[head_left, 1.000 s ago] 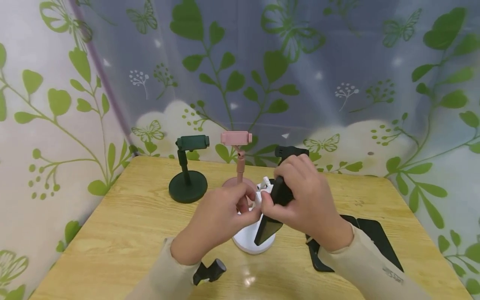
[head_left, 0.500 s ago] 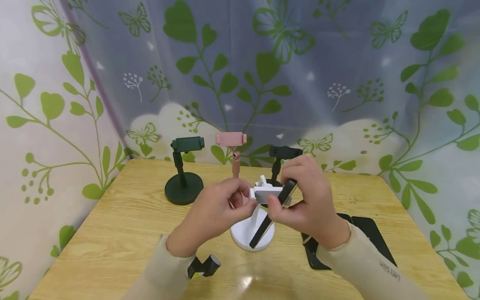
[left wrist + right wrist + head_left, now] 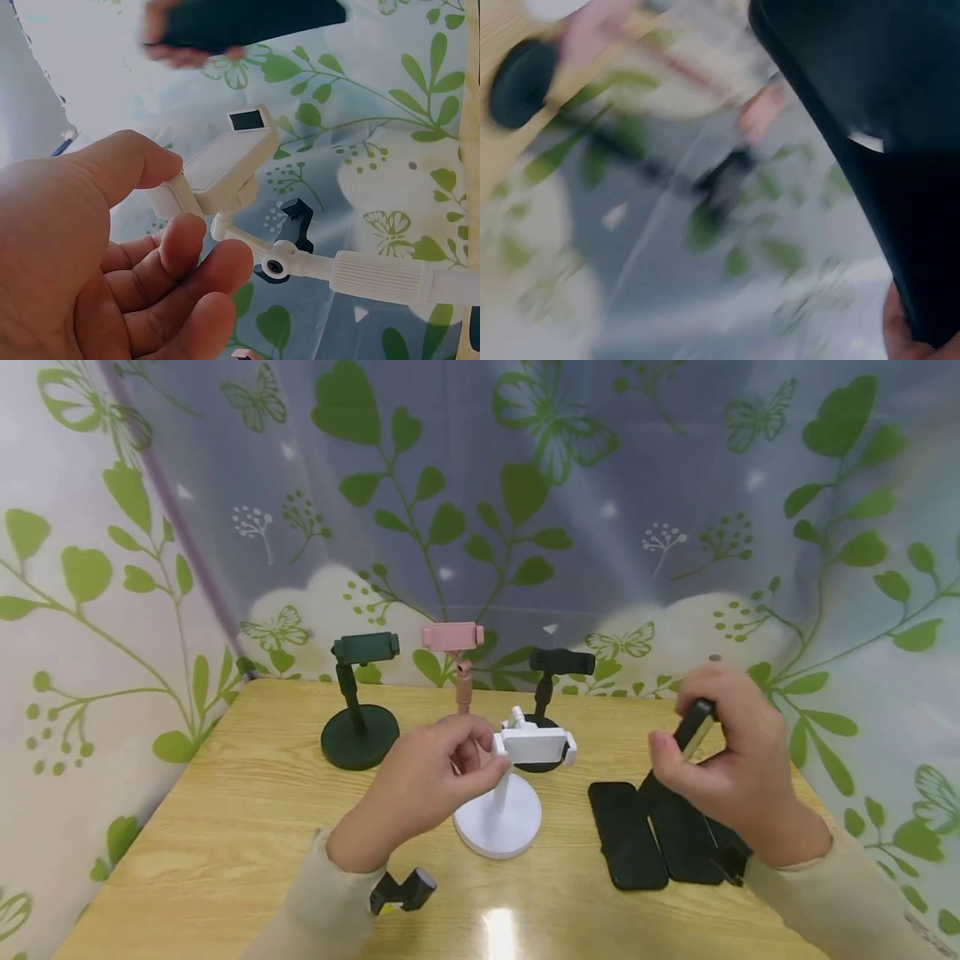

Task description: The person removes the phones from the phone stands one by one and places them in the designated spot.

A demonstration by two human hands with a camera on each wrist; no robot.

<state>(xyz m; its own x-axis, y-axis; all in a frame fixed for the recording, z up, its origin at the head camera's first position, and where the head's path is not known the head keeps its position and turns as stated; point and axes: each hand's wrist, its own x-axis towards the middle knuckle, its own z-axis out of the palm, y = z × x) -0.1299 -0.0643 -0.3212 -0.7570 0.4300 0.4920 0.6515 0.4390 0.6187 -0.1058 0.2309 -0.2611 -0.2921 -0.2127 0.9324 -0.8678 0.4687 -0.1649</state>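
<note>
A white phone stand point(image 3: 498, 818) stands upright on the table, its clamp point(image 3: 534, 747) facing me with no phone in it. My left hand point(image 3: 420, 793) pinches the clamp's left end between thumb and forefinger; the other fingers curl loosely below, as the left wrist view shows. Off to the right, my right hand point(image 3: 742, 768) grips a black phone point(image 3: 696, 723), seen nearly edge-on and raised above the table. That phone point(image 3: 862, 97) fills the right side of the blurred right wrist view. Below it lie two dark phones point(image 3: 628, 837), side by side and partly overlapped by the raised one.
Behind the white stand are a dark green phone stand point(image 3: 360, 737), a pink phone stand point(image 3: 453, 637) and a black phone stand point(image 3: 561, 662). They stand along the back of the wooden table point(image 3: 247, 827), before a leaf-patterned curtain point(image 3: 600, 460).
My right hand has moved right with the black phone, away from the white stand's clamp. My left hand keeps its pinch on the clamp's end. The phones on the table are more exposed.
</note>
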